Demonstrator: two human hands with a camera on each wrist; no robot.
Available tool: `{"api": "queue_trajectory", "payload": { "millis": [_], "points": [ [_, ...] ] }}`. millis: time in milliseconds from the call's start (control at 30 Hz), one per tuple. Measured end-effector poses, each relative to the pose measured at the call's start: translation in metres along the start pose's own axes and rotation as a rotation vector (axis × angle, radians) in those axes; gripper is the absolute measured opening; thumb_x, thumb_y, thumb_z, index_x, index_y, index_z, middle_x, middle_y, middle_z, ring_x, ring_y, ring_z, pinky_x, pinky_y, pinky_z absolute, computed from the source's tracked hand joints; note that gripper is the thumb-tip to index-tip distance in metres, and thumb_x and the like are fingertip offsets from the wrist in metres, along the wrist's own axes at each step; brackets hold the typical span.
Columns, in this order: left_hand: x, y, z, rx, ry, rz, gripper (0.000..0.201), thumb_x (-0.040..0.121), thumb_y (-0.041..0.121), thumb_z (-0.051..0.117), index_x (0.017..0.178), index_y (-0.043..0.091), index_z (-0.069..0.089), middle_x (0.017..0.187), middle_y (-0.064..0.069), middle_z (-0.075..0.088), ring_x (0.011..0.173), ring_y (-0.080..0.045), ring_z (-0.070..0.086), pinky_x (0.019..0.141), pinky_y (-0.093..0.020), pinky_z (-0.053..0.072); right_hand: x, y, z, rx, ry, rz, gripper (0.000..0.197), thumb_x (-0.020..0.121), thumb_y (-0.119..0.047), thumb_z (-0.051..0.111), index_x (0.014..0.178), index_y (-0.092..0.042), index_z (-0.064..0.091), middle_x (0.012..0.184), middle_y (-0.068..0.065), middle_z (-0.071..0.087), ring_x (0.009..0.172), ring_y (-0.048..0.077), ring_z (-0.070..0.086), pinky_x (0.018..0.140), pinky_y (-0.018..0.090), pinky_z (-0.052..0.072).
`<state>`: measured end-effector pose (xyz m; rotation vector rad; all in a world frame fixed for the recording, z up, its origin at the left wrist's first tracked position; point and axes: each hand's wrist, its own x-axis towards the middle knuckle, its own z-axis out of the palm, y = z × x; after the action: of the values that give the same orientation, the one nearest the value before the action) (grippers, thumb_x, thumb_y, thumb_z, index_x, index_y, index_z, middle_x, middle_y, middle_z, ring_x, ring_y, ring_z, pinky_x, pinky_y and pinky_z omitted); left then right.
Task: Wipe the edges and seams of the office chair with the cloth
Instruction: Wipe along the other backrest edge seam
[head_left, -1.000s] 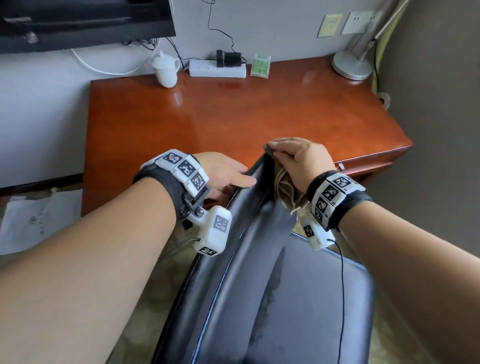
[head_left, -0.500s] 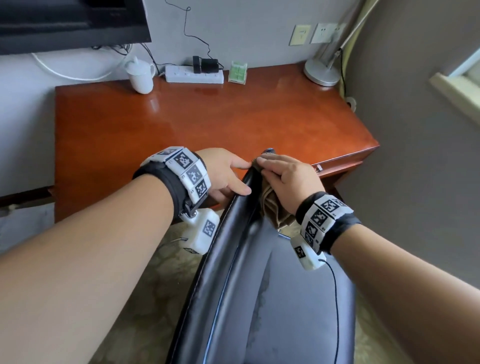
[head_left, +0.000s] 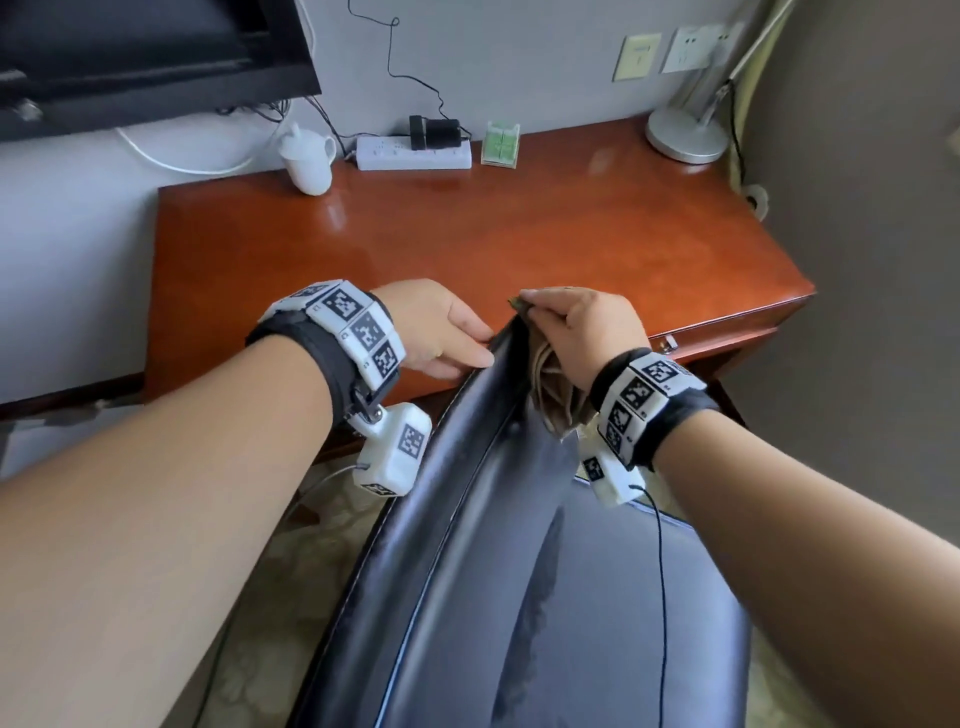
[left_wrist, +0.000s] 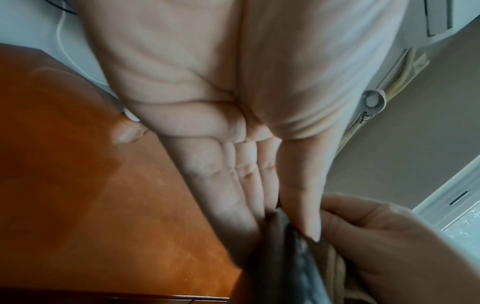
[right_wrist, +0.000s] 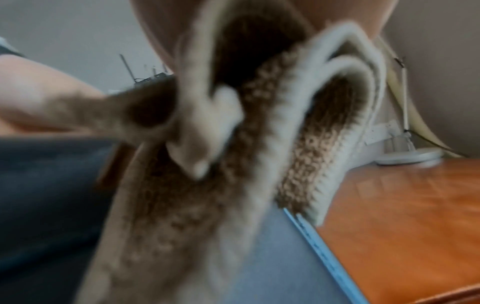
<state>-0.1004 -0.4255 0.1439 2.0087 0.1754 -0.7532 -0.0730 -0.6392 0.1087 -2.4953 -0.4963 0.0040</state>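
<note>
A black leather office chair fills the lower middle of the head view, its backrest top edge running up to the desk. My right hand grips a brown-and-beige cloth against the far end of that edge; folds of the cloth hang blurred in the right wrist view over the chair seat. My left hand pinches the same edge just left of it, fingers straight behind and thumb in front. The left wrist view shows this left hand on the dark chair edge.
A red-brown wooden desk stands right behind the chair. On its back edge are a white cup, a power strip, a small green box and a lamp base. A grey wall closes the right side.
Both hands stay together at the far end of the chair's top edge. The right hand with the cloth has shifted slightly along it; the head camera has swung left, then back.
</note>
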Motion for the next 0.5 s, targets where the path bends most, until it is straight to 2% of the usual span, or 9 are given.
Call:
{"api": "queue_trajectory", "payload": {
  "millis": [33, 67, 100, 167, 233, 300, 400, 433, 500],
  "points": [
    [0.0, 0.003, 0.001, 0.068, 0.012, 0.001, 0.037, 0.088, 0.021, 0.084, 0.124, 0.027, 0.074, 0.087, 0.016, 0.077, 0.069, 0.003, 0.071, 0.062, -0.01, 0.054, 0.003, 0.0, -0.002, 0.016, -0.011, 0.028, 0.027, 0.101, -0.029, 0.06, 0.124, -0.029, 0.074, 0.127, -0.007, 0.072, 0.119, 0.01, 0.064, 0.097, 0.01, 0.037],
    [-0.001, 0.007, 0.003, 0.123, 0.021, -0.001, 0.037, 0.087, 0.027, 0.085, 0.123, 0.029, 0.074, 0.079, 0.02, 0.075, 0.062, 0.003, 0.07, 0.059, -0.01, 0.052, 0.003, -0.001, -0.002, 0.031, -0.022, 0.041, 0.025, 0.101, -0.03, 0.061, 0.122, -0.03, 0.075, 0.124, -0.008, 0.073, 0.116, 0.009, 0.065, 0.095, 0.01, 0.038],
    [0.0, 0.009, 0.004, 0.158, 0.027, -0.011, 0.04, 0.086, 0.03, 0.086, 0.124, 0.028, 0.074, 0.083, 0.019, 0.075, 0.065, 0.001, 0.072, 0.062, -0.011, 0.055, 0.002, -0.002, -0.002, 0.045, -0.032, 0.037, 0.024, 0.099, -0.03, 0.062, 0.119, -0.032, 0.076, 0.121, -0.009, 0.074, 0.114, 0.008, 0.065, 0.094, 0.01, 0.04],
    [0.001, 0.014, 0.008, 0.188, 0.043, -0.026, 0.044, 0.085, 0.031, 0.087, 0.127, 0.025, 0.074, 0.1, 0.012, 0.077, 0.081, -0.008, 0.078, 0.08, -0.021, 0.062, 0.0, 0.001, -0.001, 0.114, -0.055, 0.04, 0.021, 0.097, -0.032, 0.066, 0.114, -0.034, 0.078, 0.115, -0.013, 0.075, 0.108, 0.004, 0.067, 0.095, 0.012, 0.044],
    [0.001, 0.016, 0.011, 0.196, 0.067, -0.034, 0.042, 0.086, 0.029, 0.086, 0.126, 0.024, 0.074, 0.107, 0.01, 0.076, 0.09, -0.013, 0.078, 0.092, -0.029, 0.062, 0.002, 0.01, 0.0, 0.275, -0.048, 0.114, 0.02, 0.094, -0.033, 0.069, 0.112, -0.036, 0.078, 0.11, -0.015, 0.076, 0.102, -0.002, 0.068, 0.098, 0.017, 0.049],
    [-0.001, 0.017, 0.013, 0.202, 0.093, -0.039, 0.043, 0.087, 0.029, 0.086, 0.128, 0.025, 0.073, 0.112, 0.009, 0.075, 0.092, -0.012, 0.077, 0.092, -0.028, 0.061, 0.007, 0.016, 0.002, 0.384, -0.017, 0.185, 0.02, 0.094, -0.03, 0.07, 0.111, -0.035, 0.078, 0.107, -0.014, 0.076, 0.098, -0.003, 0.068, 0.095, 0.017, 0.051],
    [-0.003, 0.016, 0.013, 0.179, 0.114, -0.052, 0.045, 0.086, 0.03, 0.087, 0.129, 0.027, 0.073, 0.116, 0.008, 0.074, 0.092, -0.01, 0.076, 0.087, -0.023, 0.061, 0.016, 0.02, 0.004, 0.449, 0.013, 0.263, 0.019, 0.095, -0.027, 0.069, 0.111, -0.029, 0.079, 0.101, -0.01, 0.076, 0.092, 0.002, 0.069, 0.089, 0.017, 0.052],
    [-0.003, 0.014, 0.014, 0.162, 0.118, -0.056, 0.041, 0.085, 0.029, 0.087, 0.125, 0.029, 0.074, 0.115, 0.008, 0.074, 0.093, -0.01, 0.076, 0.086, -0.022, 0.061, 0.019, 0.025, 0.003, 0.446, 0.003, 0.292, 0.018, 0.095, -0.027, 0.069, 0.109, -0.027, 0.08, 0.097, -0.01, 0.076, 0.088, 0.003, 0.069, 0.087, 0.018, 0.052],
    [-0.007, 0.013, 0.016, 0.119, 0.123, -0.059, 0.025, 0.085, 0.027, 0.088, 0.105, 0.037, 0.077, 0.113, 0.008, 0.076, 0.096, -0.011, 0.076, 0.089, -0.024, 0.061, 0.02, 0.042, -0.002, 0.431, -0.046, 0.376, 0.011, 0.093, -0.028, 0.073, 0.099, -0.026, 0.082, 0.084, -0.011, 0.075, 0.079, 0.006, 0.069, 0.079, 0.02, 0.052]
  ]
}}
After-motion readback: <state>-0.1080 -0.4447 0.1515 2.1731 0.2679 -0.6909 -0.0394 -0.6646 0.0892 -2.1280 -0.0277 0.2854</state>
